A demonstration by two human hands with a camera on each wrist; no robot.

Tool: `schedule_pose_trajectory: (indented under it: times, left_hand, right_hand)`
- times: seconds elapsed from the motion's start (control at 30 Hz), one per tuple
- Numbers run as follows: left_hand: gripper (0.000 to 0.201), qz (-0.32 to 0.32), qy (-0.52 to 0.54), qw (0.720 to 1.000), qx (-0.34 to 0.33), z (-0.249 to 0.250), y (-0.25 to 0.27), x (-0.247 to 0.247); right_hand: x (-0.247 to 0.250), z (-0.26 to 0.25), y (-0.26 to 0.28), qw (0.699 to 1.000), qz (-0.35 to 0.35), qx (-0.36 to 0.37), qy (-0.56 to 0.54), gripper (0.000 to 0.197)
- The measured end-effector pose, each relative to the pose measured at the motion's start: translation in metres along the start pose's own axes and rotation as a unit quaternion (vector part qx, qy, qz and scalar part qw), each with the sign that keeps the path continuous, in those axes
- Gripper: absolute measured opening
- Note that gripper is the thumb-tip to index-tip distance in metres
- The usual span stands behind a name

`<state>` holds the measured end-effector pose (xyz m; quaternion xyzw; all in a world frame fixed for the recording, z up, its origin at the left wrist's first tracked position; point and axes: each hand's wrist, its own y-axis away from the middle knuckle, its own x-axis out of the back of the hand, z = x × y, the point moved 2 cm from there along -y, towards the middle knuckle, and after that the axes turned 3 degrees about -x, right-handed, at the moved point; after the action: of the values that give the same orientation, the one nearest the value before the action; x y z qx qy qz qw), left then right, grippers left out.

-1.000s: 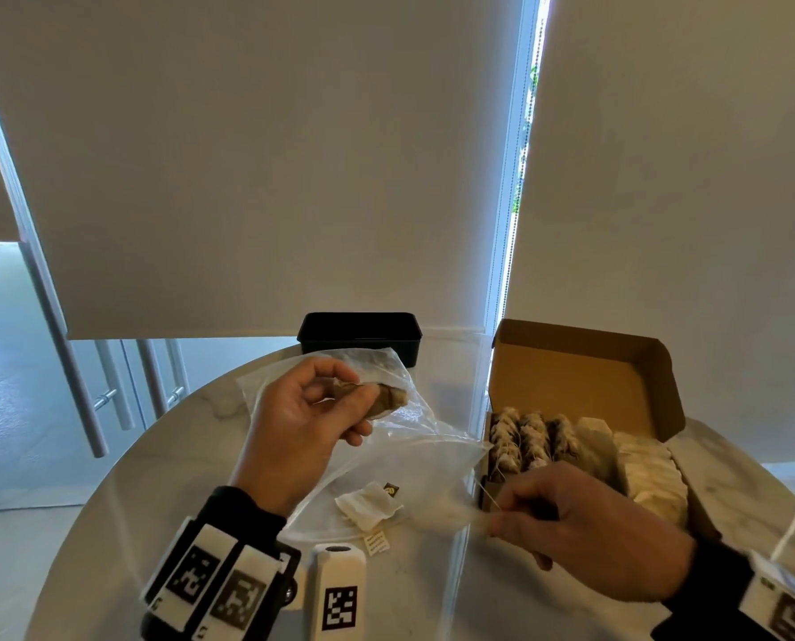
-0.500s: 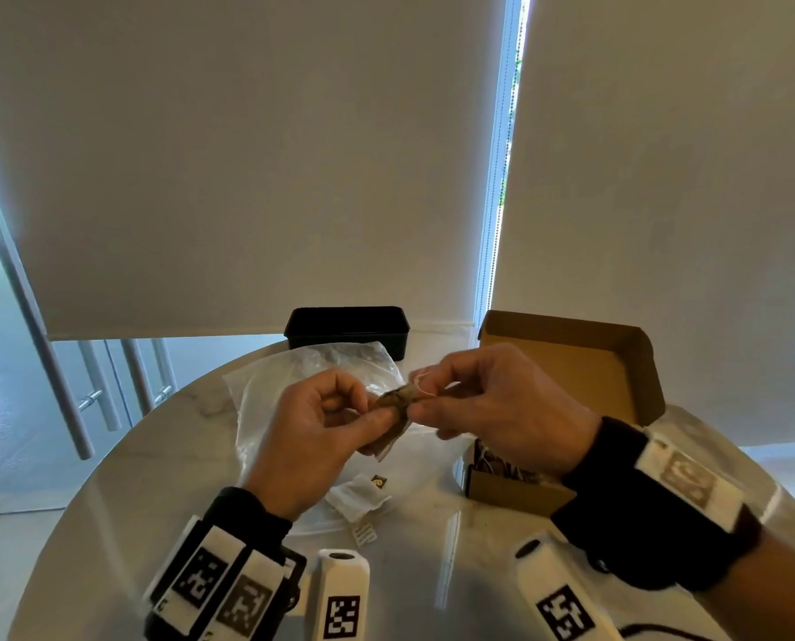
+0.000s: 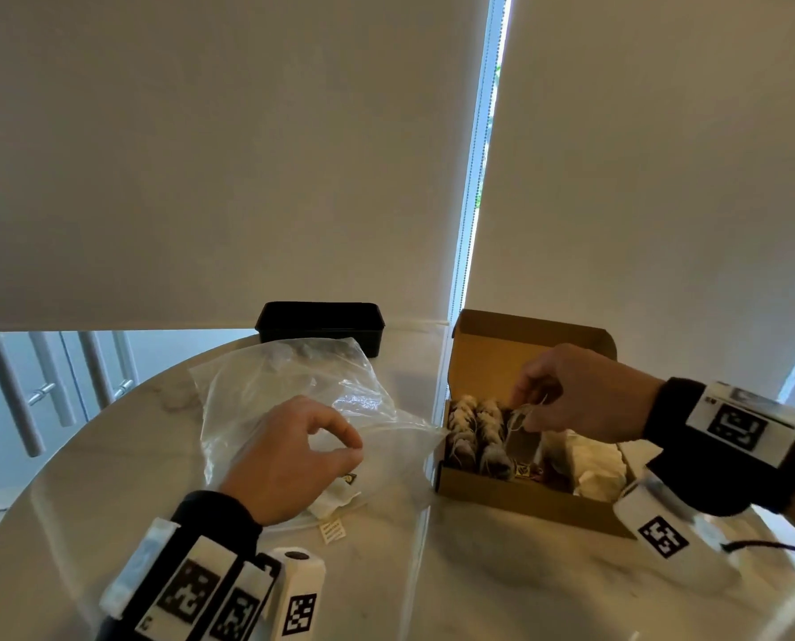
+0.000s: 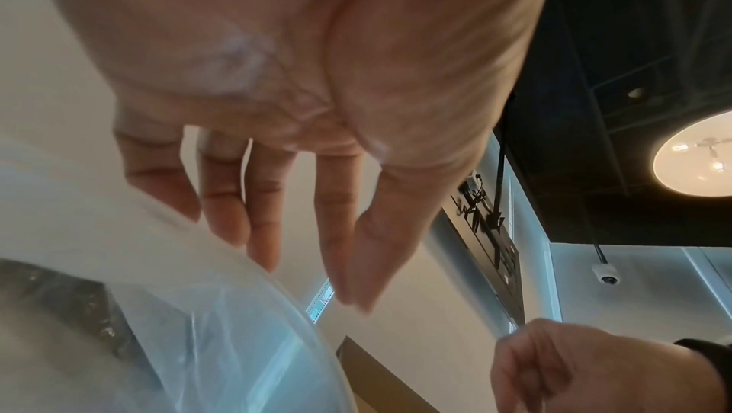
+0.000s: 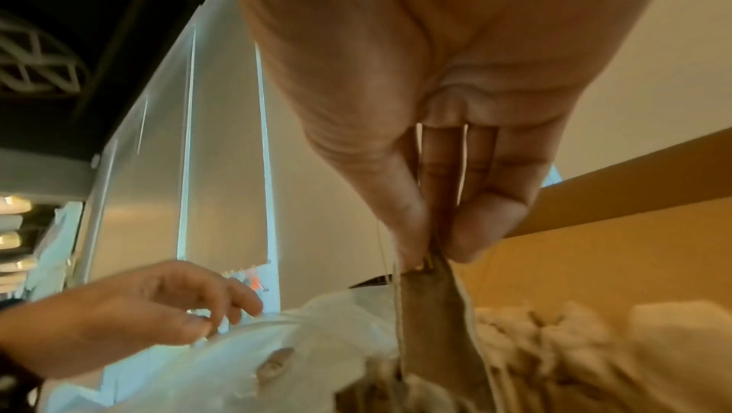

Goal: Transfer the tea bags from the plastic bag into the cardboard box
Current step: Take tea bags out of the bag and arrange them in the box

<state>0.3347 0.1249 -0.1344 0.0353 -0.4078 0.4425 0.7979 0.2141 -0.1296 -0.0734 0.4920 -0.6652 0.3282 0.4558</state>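
The right hand (image 3: pixel 585 400) is pinching a tea bag (image 3: pixel 520 439) over the nearly full cardboard box (image 3: pixel 525 495) on the right; the left hand (image 3: pixel 289 460), loosely spread, is hovering over the plastic bag (image 3: pixel 266 400), where one white tea bag (image 3: pixel 335 495) is remaining

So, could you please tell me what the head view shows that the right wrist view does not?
Only the head view shows the black container, the table and the loose paper tag. Only the right wrist view shows the right hand's fingertips pinching the tea bag up close. Both show the left hand, plastic bag and cardboard box.
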Motion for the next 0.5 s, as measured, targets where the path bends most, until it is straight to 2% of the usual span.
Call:
schedule_pose_trajectory:
  times: [0.1,0.33,0.4,0.5]
  left_hand:
    - [0.025,-0.018,-0.02,1.0,-0.001,-0.004,0.0,0.0]
    - [0.051,-0.044,-0.009,0.998,0.037,-0.025,-0.008,0.0]
    - [0.054,-0.039,-0.014,0.999,0.026,-0.029,-0.01,0.0]
    - [0.048,-0.023,-0.006,1.0,0.019,-0.032,-0.01,0.0]
  right_hand:
    - [0.001,0.011,-0.001,0.999,-0.008,-0.024,0.032,0.014]
    - [-0.023,0.024,-0.017,0.995,-0.032,-0.068,0.064,0.016]
    - [-0.03,0.025,-0.022,0.994,-0.031,-0.071,0.074,0.014]
    - [-0.034,0.024,-0.027,0.993,-0.026,-0.075,0.086,0.015]
